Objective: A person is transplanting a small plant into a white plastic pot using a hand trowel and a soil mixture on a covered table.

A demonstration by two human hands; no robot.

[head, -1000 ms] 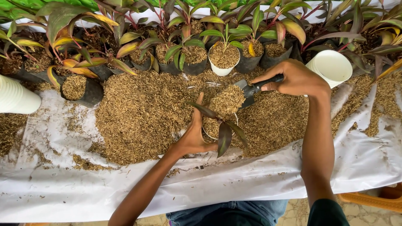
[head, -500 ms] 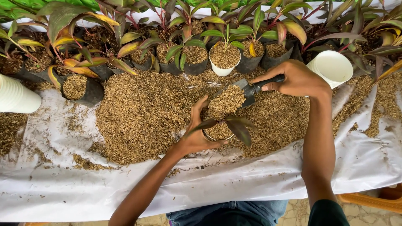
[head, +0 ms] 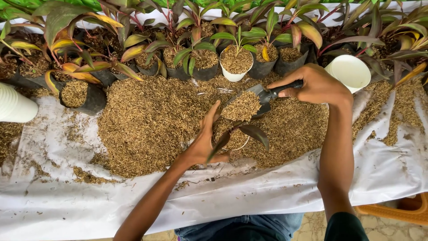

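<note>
My left hand (head: 204, 143) grips a small white pot (head: 236, 141) half buried in a heap of rice husk (head: 147, 125), steadying a seedling with dark leaves (head: 255, 133) in it. My right hand (head: 317, 84) holds a dark hand trowel (head: 261, 96) by its handle. The trowel's blade, heaped with husk, hovers just above the pot. Both forearms reach in from the bottom of the view.
A white sheet (head: 249, 196) covers the table. Behind the heap stand rows of potted seedlings (head: 236, 62) in black and white pots. An empty white pot (head: 351, 71) lies at the right, a stack of white pots (head: 15, 106) at the left edge.
My right hand brought the loaded trowel leftward and over the pot. My left hand shifted its hold, and the seedling's leaves now lean to the right.
</note>
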